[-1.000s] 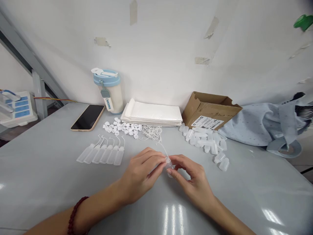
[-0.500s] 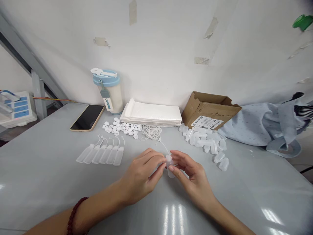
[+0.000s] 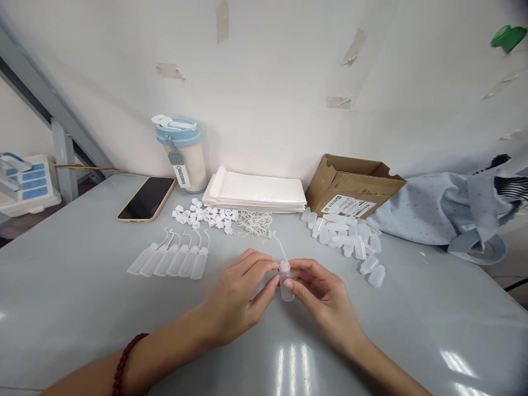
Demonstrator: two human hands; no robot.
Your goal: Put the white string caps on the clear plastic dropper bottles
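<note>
My right hand [image 3: 322,300] grips a small translucent plastic bottle [image 3: 286,289], held upright just above the grey table [image 3: 82,308]. My left hand [image 3: 239,297] pinches the bottle's white cap [image 3: 284,268], from which a thin white tube [image 3: 279,246] sticks up and back. Left of my hands, several finished bottles with tubes [image 3: 171,258] lie in a row. A pile of bare bottles [image 3: 346,239] lies to the right, with loose white caps [image 3: 204,214] and a tangle of white tubes [image 3: 256,223] further back.
At the back stand a blue-lidded tumbler [image 3: 181,151], a stack of white padded envelopes [image 3: 258,192] and an open cardboard box [image 3: 355,184]. A phone [image 3: 146,198] lies at the left, a pale blue cloth [image 3: 445,206] with a tape roll [image 3: 480,250] at the right.
The bottle has turned from lying low between my fingers to standing upright, and its tube now points up. Both hands stayed at the same spot.
</note>
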